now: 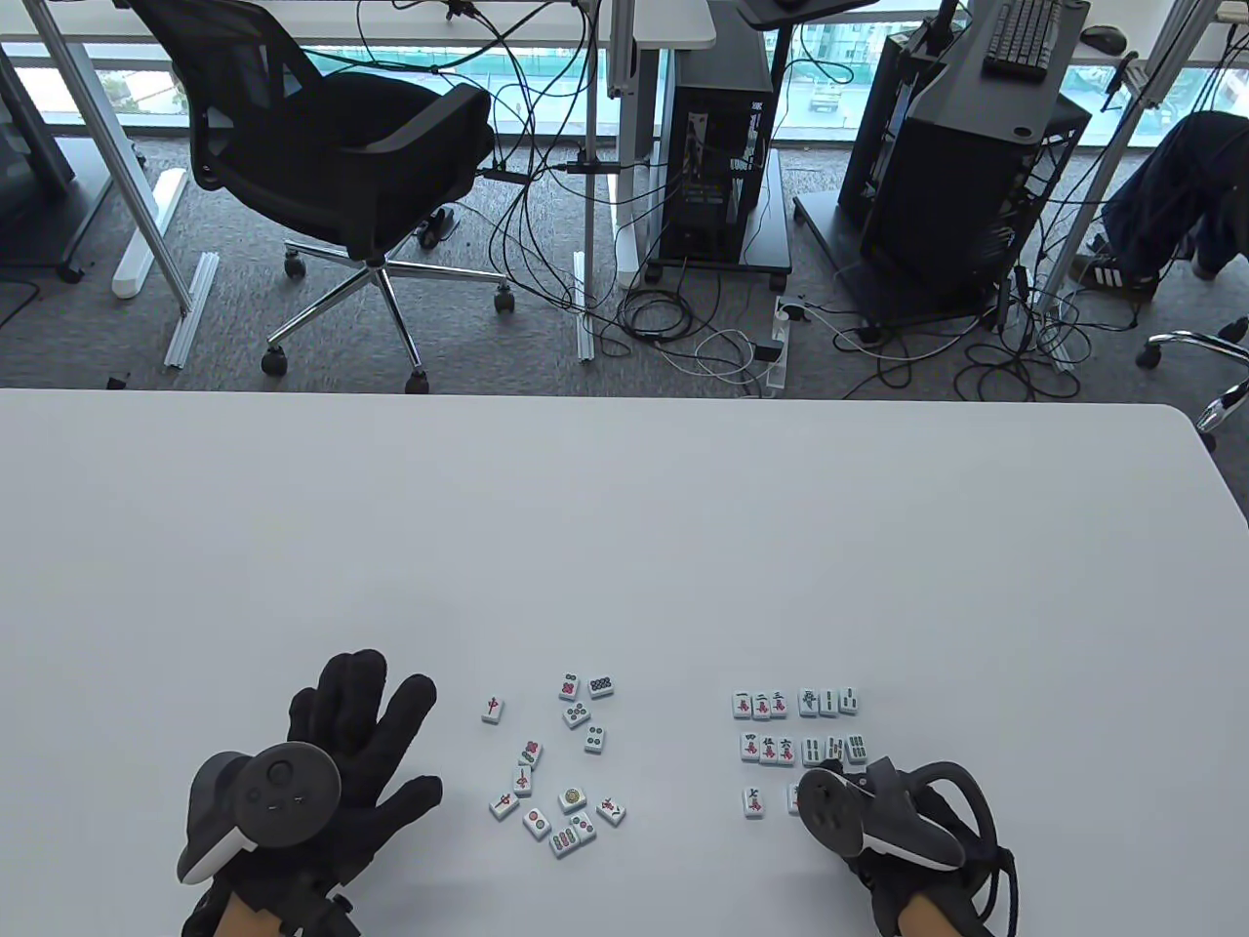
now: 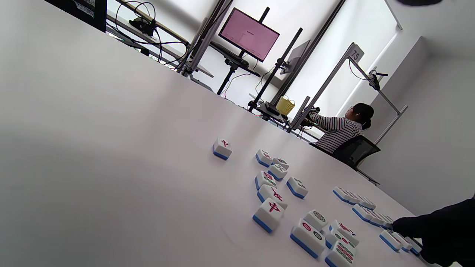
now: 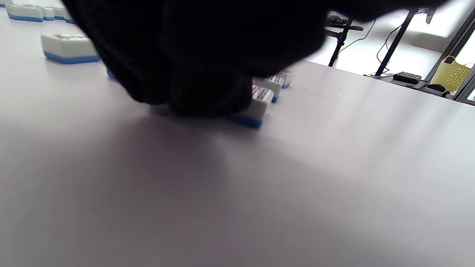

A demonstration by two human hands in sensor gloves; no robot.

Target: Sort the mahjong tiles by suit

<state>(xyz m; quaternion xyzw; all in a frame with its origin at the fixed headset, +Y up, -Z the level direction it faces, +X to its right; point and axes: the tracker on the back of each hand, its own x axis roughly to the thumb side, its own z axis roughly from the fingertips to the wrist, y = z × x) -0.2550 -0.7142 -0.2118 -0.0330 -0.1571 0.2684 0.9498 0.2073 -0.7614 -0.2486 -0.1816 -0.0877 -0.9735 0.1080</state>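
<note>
Several loose mahjong tiles (image 1: pixel 556 771) lie scattered face up at the near middle of the white table (image 1: pixel 624 537); the left wrist view shows the same scatter of tiles (image 2: pixel 274 193). A red-character tile (image 1: pixel 493 710) sits apart on the left. Sorted rows of tiles (image 1: pixel 795 727) stand to the right. My left hand (image 1: pixel 361 732) lies flat, fingers spread, left of the scatter and holding nothing. My right hand (image 1: pixel 831 763) is at the near end of the sorted rows, fingers hidden under the tracker. In the right wrist view its fingertips (image 3: pixel 207 89) curl down onto a blue-backed tile (image 3: pixel 256 105).
Beyond the table's far edge stand an office chair (image 1: pixel 332 166), computer towers (image 1: pixel 722 146) and floor cables. In the left wrist view a person in a striped shirt (image 2: pixel 339 129) sits at another desk. Another tile (image 3: pixel 68 48) lies left of my right fingers.
</note>
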